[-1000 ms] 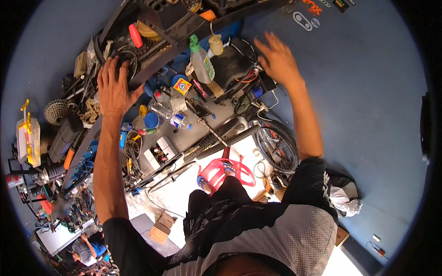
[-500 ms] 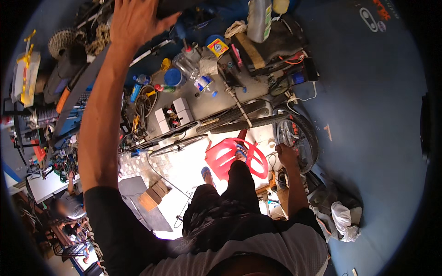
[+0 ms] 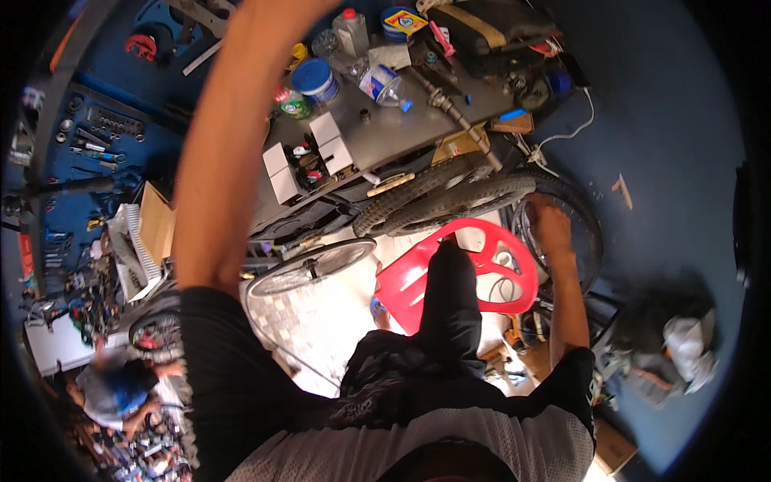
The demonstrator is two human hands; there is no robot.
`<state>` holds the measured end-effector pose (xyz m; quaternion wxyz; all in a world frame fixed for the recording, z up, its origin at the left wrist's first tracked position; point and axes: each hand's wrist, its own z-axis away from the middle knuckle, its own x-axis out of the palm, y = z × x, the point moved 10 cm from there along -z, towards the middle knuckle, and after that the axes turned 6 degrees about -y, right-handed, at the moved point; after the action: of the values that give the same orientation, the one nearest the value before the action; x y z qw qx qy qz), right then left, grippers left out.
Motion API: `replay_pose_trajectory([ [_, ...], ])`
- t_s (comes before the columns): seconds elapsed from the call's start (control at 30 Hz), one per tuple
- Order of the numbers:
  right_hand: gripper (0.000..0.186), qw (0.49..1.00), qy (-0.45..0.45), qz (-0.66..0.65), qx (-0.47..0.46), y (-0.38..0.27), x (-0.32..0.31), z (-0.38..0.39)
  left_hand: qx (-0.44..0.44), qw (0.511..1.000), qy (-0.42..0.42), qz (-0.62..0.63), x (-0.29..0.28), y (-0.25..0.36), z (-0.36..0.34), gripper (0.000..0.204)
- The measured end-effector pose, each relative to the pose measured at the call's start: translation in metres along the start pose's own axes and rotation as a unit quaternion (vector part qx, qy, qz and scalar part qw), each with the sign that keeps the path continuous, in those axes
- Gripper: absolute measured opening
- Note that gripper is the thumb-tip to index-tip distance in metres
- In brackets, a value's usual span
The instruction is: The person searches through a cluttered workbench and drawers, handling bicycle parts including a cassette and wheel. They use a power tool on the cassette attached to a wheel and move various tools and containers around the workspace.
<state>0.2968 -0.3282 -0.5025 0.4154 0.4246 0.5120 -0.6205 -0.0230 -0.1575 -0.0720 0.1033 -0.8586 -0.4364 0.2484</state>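
One hand visible: right hand rests fingers curled on the tyre beside the red chair; tyre unlifted. Left arm reaches up, hand out of frame

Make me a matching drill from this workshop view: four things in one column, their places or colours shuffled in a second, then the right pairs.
Things:
1. chair
2. tub with the blue lid
3. right hand
4. bare wheel rim

Places or colours:
A. resting on a black tyre low by the blue wall
B. red plastic, under the person's raised leg
C. thin and silvery, lying left of the chair
D. standing on the grey workbench

Pairs: 1-B, 2-D, 3-A, 4-C
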Motion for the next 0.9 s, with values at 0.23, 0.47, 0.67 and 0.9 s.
replay_pose_trajectory([
  [0.23, 0.061, 0.995, 0.047, 0.055, 0.075, -0.028, 0.104, 0.106, -0.383, 0.831, -0.311, 0.255, -0.172, 0.076, 0.46, 0.036],
  [0.47, 0.088, 0.952, 0.027, 0.079, 0.295, 0.056, 0.122, 0.109, -0.547, 0.652, -0.479, 0.216, -0.4, 0.117, 0.744, 0.018],
  [0.67, 0.072, 0.957, -0.019, 0.053, 0.284, 0.059, 0.172, 0.143, -0.629, 0.455, -0.594, 0.211, -0.459, 0.179, 0.821, 0.062],
  [0.9, 0.055, 0.972, 0.064, 0.045, 0.222, 0.187, 0.181, 0.277, -0.648, 0.384, -0.597, 0.277, -0.448, 0.221, 0.843, 0.073],
])
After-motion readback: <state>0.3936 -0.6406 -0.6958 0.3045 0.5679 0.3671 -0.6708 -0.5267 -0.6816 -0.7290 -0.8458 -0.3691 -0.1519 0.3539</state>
